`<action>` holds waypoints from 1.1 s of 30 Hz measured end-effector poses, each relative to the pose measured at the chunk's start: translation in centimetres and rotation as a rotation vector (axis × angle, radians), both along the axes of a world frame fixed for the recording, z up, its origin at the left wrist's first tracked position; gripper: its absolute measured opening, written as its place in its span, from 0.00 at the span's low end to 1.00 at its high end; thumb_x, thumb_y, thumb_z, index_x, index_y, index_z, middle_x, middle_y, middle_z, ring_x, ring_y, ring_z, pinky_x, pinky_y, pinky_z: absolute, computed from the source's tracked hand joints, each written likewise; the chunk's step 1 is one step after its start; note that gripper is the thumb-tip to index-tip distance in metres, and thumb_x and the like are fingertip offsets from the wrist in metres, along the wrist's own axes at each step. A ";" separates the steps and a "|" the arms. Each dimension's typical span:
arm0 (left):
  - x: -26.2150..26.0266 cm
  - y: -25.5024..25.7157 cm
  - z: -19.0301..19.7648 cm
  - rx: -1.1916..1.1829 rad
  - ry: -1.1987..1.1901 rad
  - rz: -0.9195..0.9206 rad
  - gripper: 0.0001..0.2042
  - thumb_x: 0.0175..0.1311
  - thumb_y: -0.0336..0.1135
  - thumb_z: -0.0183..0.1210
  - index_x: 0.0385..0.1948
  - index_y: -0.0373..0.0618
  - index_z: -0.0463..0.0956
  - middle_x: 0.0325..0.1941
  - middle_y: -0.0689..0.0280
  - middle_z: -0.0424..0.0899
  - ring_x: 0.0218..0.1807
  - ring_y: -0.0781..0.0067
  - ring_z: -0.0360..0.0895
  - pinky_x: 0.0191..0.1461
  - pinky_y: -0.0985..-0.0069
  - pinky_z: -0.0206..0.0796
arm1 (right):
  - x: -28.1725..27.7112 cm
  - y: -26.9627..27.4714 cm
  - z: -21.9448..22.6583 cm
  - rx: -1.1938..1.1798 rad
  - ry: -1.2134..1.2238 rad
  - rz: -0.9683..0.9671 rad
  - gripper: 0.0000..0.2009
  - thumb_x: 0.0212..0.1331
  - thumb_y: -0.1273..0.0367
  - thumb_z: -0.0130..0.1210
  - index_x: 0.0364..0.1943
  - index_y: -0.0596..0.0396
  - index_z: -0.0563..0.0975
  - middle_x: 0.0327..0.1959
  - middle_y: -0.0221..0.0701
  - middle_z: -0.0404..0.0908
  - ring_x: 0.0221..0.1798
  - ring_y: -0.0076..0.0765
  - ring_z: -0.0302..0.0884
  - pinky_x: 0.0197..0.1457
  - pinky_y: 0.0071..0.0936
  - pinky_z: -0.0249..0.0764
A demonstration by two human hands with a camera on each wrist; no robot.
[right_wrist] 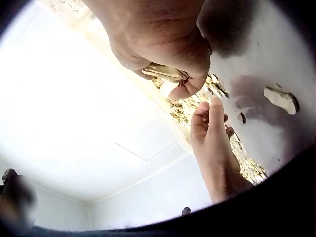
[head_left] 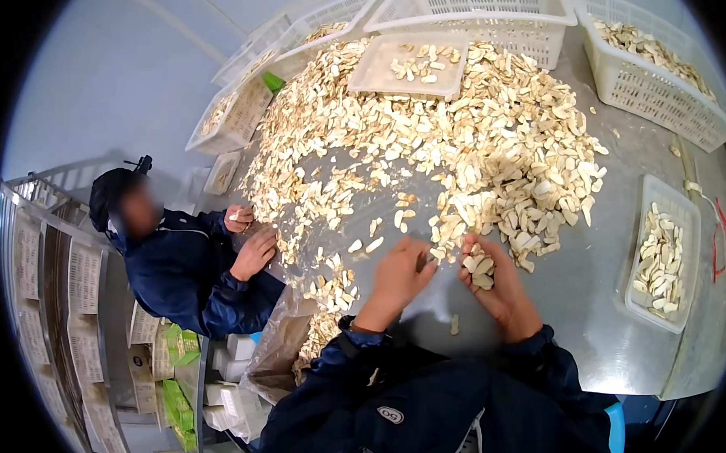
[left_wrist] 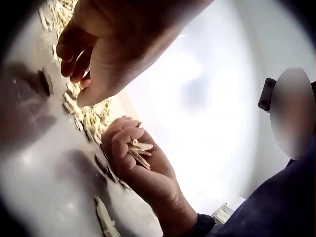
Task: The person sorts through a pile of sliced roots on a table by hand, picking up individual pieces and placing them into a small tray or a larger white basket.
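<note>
A large heap of pale dried slices [head_left: 536,153] covers the metal table. My right hand [head_left: 502,285], palm up at the near edge of the heap, holds several slices [head_left: 480,268] in its curled fingers; the right wrist view shows slices [right_wrist: 165,73] between fingers and palm. My left hand [head_left: 401,277] is just to its left, over the table, its fingers loosely bent, and no slice shows in it. In the left wrist view the left hand [left_wrist: 123,44] hangs above the table, apart from the right hand [left_wrist: 143,168]. One slice [head_left: 454,324] lies alone near my body.
A shallow tray [head_left: 409,87] with slices sits on the heap; another tray [head_left: 693,241] stands at the right. White baskets [head_left: 660,98] line the far side. At the left, a person in dark blue [head_left: 191,259] has both hands at the heap's edge. A plastic bag [head_left: 281,344] holds slices.
</note>
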State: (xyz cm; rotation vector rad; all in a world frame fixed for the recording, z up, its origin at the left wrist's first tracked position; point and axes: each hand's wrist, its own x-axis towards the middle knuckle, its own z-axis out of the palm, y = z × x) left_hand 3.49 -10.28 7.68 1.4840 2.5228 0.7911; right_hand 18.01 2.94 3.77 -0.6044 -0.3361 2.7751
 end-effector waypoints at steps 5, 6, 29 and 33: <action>0.7 1.3 -1.5 0.082 0.103 -0.059 0.06 0.57 0.32 0.64 0.35 0.47 0.81 0.36 0.61 0.79 0.42 0.52 0.79 0.43 0.60 0.73 | 0.1 0.2 -0.2 0.004 -0.018 -0.031 0.10 0.71 0.62 0.52 0.47 0.50 0.78 0.38 0.22 0.79 0.40 0.20 0.74 0.40 0.21 0.73; 0.2 0.9 -2.2 0.077 0.117 -0.043 0.05 0.57 0.32 0.64 0.35 0.47 0.81 0.36 0.61 0.79 0.42 0.52 0.79 0.43 0.60 0.73 | 0.2 0.3 -0.1 0.000 -0.031 -0.043 0.10 0.71 0.62 0.51 0.47 0.50 0.77 0.38 0.22 0.79 0.40 0.20 0.74 0.40 0.21 0.73; -3.9 0.1 -3.3 0.145 0.242 0.059 0.04 0.60 0.27 0.61 0.36 0.44 0.81 0.38 0.56 0.81 0.42 0.50 0.79 0.42 0.61 0.73 | 0.3 0.3 1.4 -0.007 -0.030 -0.096 0.11 0.71 0.63 0.50 0.47 0.53 0.76 0.35 0.25 0.77 0.35 0.26 0.76 0.33 0.21 0.73; -1.2 3.1 -1.5 0.201 0.243 -0.082 0.05 0.59 0.29 0.62 0.36 0.45 0.81 0.39 0.58 0.82 0.44 0.53 0.79 0.42 0.61 0.73 | 0.3 0.4 0.7 0.038 0.003 -0.076 0.10 0.71 0.62 0.50 0.47 0.51 0.76 0.36 0.22 0.78 0.37 0.21 0.75 0.38 0.20 0.72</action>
